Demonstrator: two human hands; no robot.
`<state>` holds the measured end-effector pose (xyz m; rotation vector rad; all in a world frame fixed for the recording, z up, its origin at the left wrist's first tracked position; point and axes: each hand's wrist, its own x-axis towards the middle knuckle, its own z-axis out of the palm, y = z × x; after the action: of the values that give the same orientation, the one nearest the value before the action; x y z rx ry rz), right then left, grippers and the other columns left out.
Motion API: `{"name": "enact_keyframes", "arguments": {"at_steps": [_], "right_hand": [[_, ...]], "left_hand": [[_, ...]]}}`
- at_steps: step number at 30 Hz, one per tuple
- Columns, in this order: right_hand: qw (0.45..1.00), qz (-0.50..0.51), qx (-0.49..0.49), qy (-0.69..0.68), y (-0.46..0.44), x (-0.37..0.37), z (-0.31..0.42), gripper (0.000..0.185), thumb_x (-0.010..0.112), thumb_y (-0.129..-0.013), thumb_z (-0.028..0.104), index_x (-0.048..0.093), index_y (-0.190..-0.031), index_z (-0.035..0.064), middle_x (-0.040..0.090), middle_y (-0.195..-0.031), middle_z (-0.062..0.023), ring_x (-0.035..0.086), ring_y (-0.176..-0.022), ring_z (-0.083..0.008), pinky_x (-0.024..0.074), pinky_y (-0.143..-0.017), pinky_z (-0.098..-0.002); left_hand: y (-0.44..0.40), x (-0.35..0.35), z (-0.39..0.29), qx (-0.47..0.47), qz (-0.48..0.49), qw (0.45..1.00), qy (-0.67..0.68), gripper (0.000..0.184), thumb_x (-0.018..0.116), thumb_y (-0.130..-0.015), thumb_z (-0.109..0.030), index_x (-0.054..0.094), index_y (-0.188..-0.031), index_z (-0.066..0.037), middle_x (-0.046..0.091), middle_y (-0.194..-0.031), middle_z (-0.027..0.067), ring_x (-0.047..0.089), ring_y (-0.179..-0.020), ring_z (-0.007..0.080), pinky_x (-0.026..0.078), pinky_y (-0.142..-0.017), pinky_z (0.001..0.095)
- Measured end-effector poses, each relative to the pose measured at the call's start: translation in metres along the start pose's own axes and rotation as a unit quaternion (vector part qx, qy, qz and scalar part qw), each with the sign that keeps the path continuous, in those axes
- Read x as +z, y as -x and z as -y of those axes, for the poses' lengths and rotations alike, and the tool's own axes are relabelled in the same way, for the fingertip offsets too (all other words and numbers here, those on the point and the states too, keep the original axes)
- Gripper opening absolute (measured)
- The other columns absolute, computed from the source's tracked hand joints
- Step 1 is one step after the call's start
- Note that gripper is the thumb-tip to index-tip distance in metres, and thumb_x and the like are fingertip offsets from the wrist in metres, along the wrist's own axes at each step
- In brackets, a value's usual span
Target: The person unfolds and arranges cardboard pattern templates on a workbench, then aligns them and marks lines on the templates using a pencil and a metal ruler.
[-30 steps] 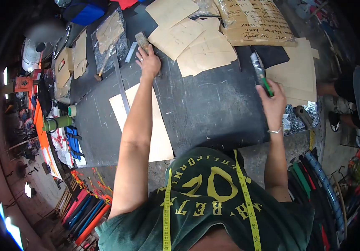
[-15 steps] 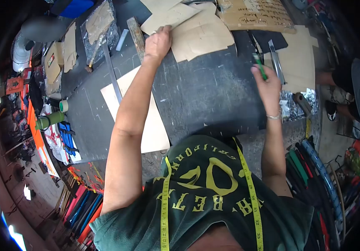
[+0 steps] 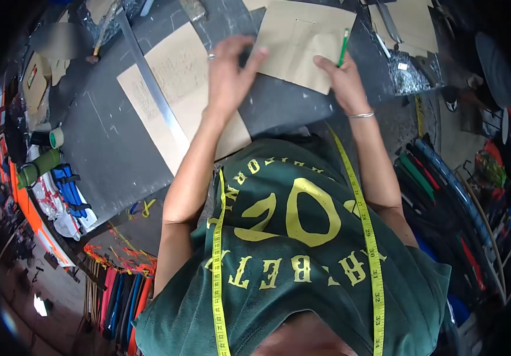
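My right hand [image 3: 349,88] is closed around a green pencil [image 3: 344,47], which points up and away from me. Its thumb lies over the near right edge of a brown cardboard sheet [image 3: 303,44] with a small pencilled rectangle on it. By that sheet's left edge is my left hand [image 3: 230,80], fingers apart and slightly blurred; whether it touches the sheet is unclear. Left of it, a longer piece of cardboard [image 3: 175,68] with handwriting lies on the dark table, and a metal ruler [image 3: 154,86] rests across it.
A hammer [image 3: 102,38] and a roll of tape [image 3: 56,137] are on the table's left part. At the back stands a worn block [image 3: 194,9]. More cardboard [image 3: 413,26] with a metal tool [image 3: 388,22] lies at right. Fabric rolls [image 3: 445,178] stand below; another person is at far right.
The cardboard sheet has come nearer to me from the back pile. My left hand has moved off the pile, and my right hand, still with the pencil, has come over to the sheet.
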<state>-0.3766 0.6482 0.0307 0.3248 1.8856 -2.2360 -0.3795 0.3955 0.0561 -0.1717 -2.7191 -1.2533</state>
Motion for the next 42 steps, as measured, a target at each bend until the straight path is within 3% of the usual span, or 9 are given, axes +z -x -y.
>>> {"name": "enact_keyframes", "arguments": {"at_steps": [5,8,9,17,20,24,29,39,42], "right_hand": [[0.993,0.084,0.086,0.009,0.056,-0.014,0.018,0.048,0.077,-0.095,0.017,0.059,-0.136,-0.0023,0.073,-0.120,-0.0131,0.074,-0.106,-0.0201,0.0627,-0.091,-0.0345],[0.992,0.069,0.102,0.035,0.086,-0.008,0.023,0.048,0.079,-0.093,0.020,0.062,-0.132,-0.0032,0.074,-0.117,-0.0114,0.074,-0.100,-0.0184,0.0616,-0.089,-0.0337],[0.993,0.054,0.096,0.051,0.094,0.001,0.028,0.047,0.080,-0.093,0.020,0.064,-0.130,-0.0032,0.074,-0.114,-0.0102,0.074,-0.097,-0.0168,0.0610,-0.086,-0.0328],[0.869,-0.016,0.002,0.495,0.070,-0.015,0.002,0.045,0.069,-0.100,0.040,0.071,-0.117,-0.0016,0.077,-0.098,-0.0104,0.072,-0.086,-0.0167,0.0575,-0.078,-0.0338],[0.934,-0.141,-0.029,0.328,0.074,-0.010,0.001,0.048,0.054,-0.107,0.043,0.072,-0.114,-0.0005,0.074,-0.087,-0.0087,0.070,-0.080,-0.0168,0.0545,-0.074,-0.0334],[0.928,-0.091,-0.051,0.358,0.086,-0.044,-0.008,0.059,0.039,-0.112,0.048,0.072,-0.101,-0.0002,0.071,-0.077,-0.0070,0.067,-0.074,-0.0154,0.0524,-0.073,-0.0311],[0.951,-0.044,-0.132,0.277,0.102,-0.061,-0.051,0.019,0.066,-0.104,0.020,0.066,-0.107,0.0014,0.077,-0.093,-0.0070,0.072,-0.092,-0.0147,0.0548,-0.081,-0.0300],[0.902,-0.022,-0.059,0.426,0.123,-0.063,-0.024,0.015,0.070,-0.098,0.014,0.063,-0.103,0.0027,0.074,-0.097,-0.0163,0.074,-0.088,-0.0314,0.0557,-0.074,-0.0379],[0.905,-0.016,-0.150,0.398,0.120,-0.068,-0.034,0.017,0.070,-0.097,0.015,0.062,-0.104,0.0023,0.073,-0.094,-0.0175,0.072,-0.081,-0.0356,0.0548,-0.070,-0.0403]], "left_hand": [[0.043,-0.011,0.038,-0.223,0.149,0.913,0.307,0.092,0.078,-0.093,-0.046,0.039,-0.152,0.013,0.052,-0.149,0.0307,0.054,-0.138,0.0351,0.050,-0.108,0.0450],[0.062,-0.020,0.023,-0.262,0.252,0.818,0.446,0.092,0.078,-0.093,-0.045,0.039,-0.151,0.015,0.051,-0.148,0.0332,0.053,-0.140,0.0356,0.052,-0.106,0.0452],[0.071,-0.018,0.019,-0.265,0.226,0.809,0.473,0.081,0.081,-0.090,-0.045,0.056,-0.137,0.016,0.068,-0.130,0.0258,0.066,-0.122,0.0272,0.050,-0.106,0.0355],[0.087,-0.015,0.031,-0.209,0.227,0.946,0.096,0.040,0.084,-0.083,-0.031,0.077,-0.104,0.002,0.076,-0.083,0.0159,0.074,-0.075,0.0256,0.057,-0.073,0.0373],[0.098,-0.011,0.025,-0.202,0.187,0.961,0.044,0.037,0.084,-0.082,-0.030,0.076,-0.099,0.001,0.074,-0.079,0.0171,0.072,-0.072,0.0305,0.056,-0.070,0.0402],[0.109,-0.009,0.024,-0.194,0.157,0.968,-0.036,0.035,0.084,-0.081,-0.029,0.075,-0.096,0.001,0.074,-0.080,0.0177,0.073,-0.075,0.0339,0.056,-0.070,0.0423],[0.116,0.000,0.036,-0.194,0.131,0.972,0.004,0.036,0.085,-0.082,-0.031,0.069,-0.086,0.001,0.060,-0.064,0.0086,0.057,-0.058,0.0220,0.048,-0.060,0.0375],[0.115,0.004,0.038,-0.246,0.141,0.959,0.001,0.035,0.086,-0.083,-0.030,0.067,-0.080,0.000,0.061,-0.064,0.0071,0.056,-0.057,0.0188,0.047,-0.059,0.0362],[0.116,0.006,0.040,-0.242,0.135,0.961,-0.015,0.037,0.087,-0.082,-0.031,0.066,-0.079,0.000,0.062,-0.063,0.0071,0.057,-0.056,0.0198,0.048,-0.059,0.0365]]}}
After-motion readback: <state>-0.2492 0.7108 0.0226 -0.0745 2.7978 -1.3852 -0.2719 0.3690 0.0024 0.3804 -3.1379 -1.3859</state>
